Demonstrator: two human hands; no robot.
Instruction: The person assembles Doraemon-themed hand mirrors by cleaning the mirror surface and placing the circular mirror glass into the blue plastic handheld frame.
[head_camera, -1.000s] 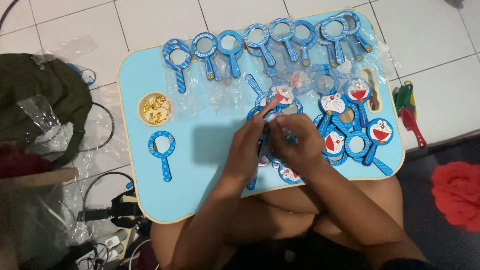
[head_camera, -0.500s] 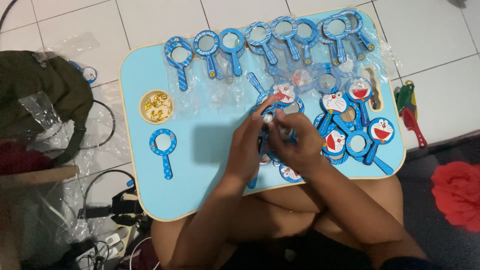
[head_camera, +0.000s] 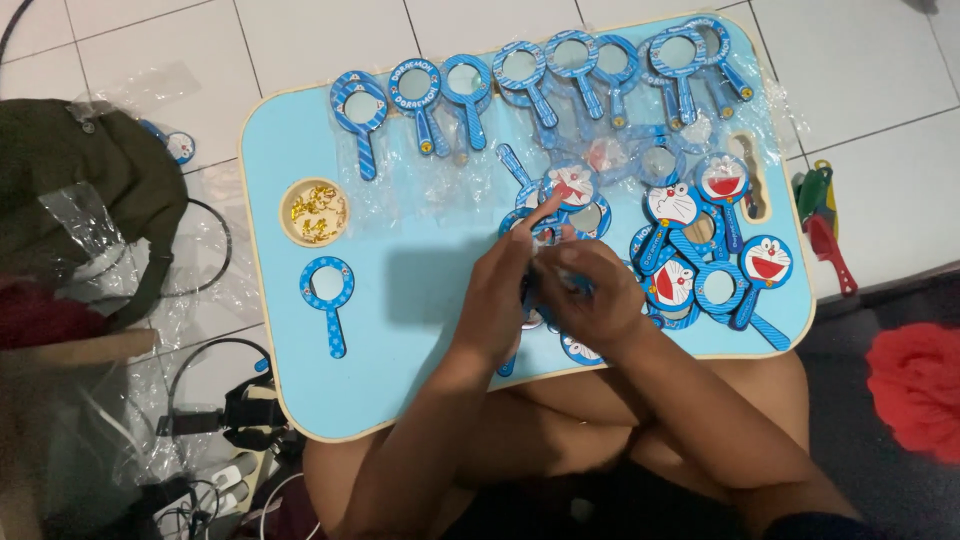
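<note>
Head view: both hands meet mid-tray (head_camera: 420, 400).
Left hand (head_camera: 510, 290): pinching blue mirror (head_camera: 540, 236), forefinger out.
Right hand (head_camera: 590, 295): closed on same mirror.
Mirror axis: mostly hidden; cannot tell.
Cup (head_camera: 313, 211): recessed, holds gold bits (head_camera: 315, 208).

Clear crinkled plastic wrappers (head_camera: 640, 150) lie along the far edge of the light-blue lap table (head_camera: 420, 300), toward its far right corner, under blue mirror frames. More clear plastic bags (head_camera: 80, 225) lie off its left edge.
</note>
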